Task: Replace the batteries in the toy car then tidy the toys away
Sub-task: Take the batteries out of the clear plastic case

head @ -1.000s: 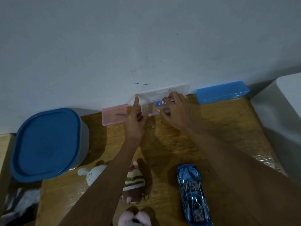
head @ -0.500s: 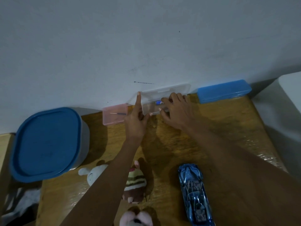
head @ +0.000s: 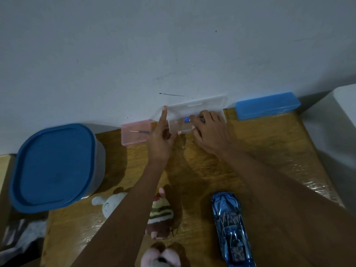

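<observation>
At the wall: a clear plastic box [head: 194, 117] sits at the far edge of the wooden table [head: 260, 151], with its see-through lid tipped up against the white wall [head: 173, 45].
Right hand: the right hand [head: 210, 132] reaches into the clear box, fingers bent down, and pinches a small blue battery [head: 186, 120] at the fingertips.
Left hand: the left hand [head: 160, 139] is at the left end of the box, one long finger pointing straight up along the lid edge and the thumb on the front wall; it steadies the box and holds nothing else.
Toy car: the shiny blue toy car [head: 230, 230] lies near the front of the table, between the two arms and well apart from the box.
Other boxes: a pink see-through box [head: 135, 134] with a thin tool inside sits just left of the clear one; a flat blue case [head: 266, 106] lies to the right by the wall.
Soft toys: a white fluffy bunny [head: 109, 206] and a striped plush [head: 160, 218] lie under the left arm.
Big tub: a round-cornered tub with a smooth blue lid [head: 52, 164] stands at the far left.
</observation>
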Motion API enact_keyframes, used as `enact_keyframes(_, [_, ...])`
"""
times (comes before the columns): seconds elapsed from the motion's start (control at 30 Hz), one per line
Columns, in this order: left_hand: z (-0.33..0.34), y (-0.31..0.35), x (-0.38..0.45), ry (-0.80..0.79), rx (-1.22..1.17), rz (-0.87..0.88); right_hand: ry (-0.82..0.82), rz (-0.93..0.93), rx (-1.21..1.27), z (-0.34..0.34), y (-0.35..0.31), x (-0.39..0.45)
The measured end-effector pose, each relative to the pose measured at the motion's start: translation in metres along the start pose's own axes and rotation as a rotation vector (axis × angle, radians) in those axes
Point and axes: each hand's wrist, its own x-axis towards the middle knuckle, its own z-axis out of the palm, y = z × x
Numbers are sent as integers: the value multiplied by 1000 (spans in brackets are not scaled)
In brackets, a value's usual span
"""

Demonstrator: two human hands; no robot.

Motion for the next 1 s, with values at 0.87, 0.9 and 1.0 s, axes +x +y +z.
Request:
enact_keyframes(0.87, [-1, 4, -1, -2, -15, -23, -11, -63, -13, 14, 4, 10])
enact_keyframes(0.9, [-1, 4, -1, 1, -14, -26, -13, -63, -7, 13, 3, 11])
enact_keyframes(1.0, [-1, 4, 0, 8, 6, -11, -26, -58, 27, 11, 3, 15])
